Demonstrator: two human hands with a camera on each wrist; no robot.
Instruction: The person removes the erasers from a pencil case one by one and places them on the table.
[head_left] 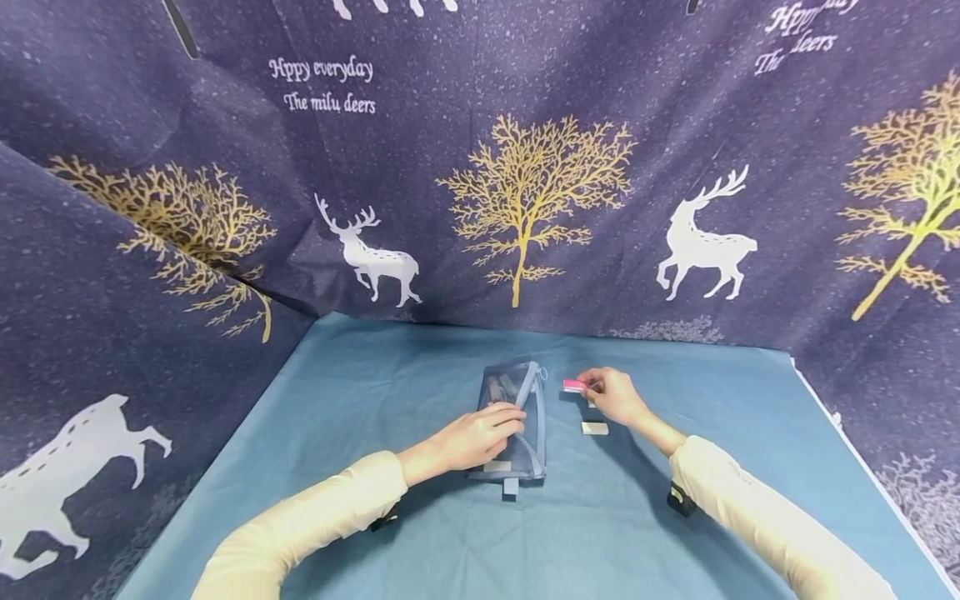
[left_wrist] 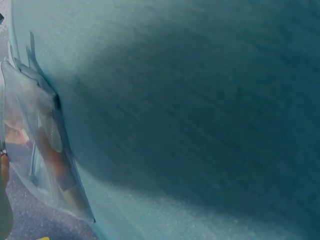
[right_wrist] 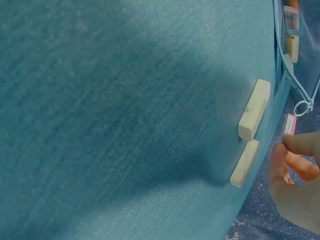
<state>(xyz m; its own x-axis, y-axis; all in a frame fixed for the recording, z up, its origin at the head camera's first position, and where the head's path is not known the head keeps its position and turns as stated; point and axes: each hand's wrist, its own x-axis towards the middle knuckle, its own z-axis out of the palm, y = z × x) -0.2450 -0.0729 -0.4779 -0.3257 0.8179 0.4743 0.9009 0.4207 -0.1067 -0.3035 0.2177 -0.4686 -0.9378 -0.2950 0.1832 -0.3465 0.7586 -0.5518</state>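
Note:
A translucent blue mesh zip pouch [head_left: 534, 454] lies on the cloth with its zip side toward the right. My left hand [head_left: 480, 435] grips the pouch by its zip edge, fingers curled over it. Inside the pouch show a brownish-orange item [left_wrist: 54, 159] and a pale block [head_left: 497, 467]. To the right of the pouch, my right hand [head_left: 611, 395] pinches a pink-and-white eraser [head_left: 573, 386] between thumb and fingers. Two whitish eraser-like blocks are on the cloth near that hand: a nearer one [head_left: 595, 428] and another [right_wrist: 244, 163], mostly hidden by the hand in the head view.
A blue cloth [head_left: 360, 367] covers the table. Behind it hangs a dark curtain [head_left: 420, 167] printed with deer and trees. The pouch's ring zip pull [right_wrist: 303, 108] hangs at its far corner, and a fabric tab [head_left: 511, 487] sticks out at the near end.

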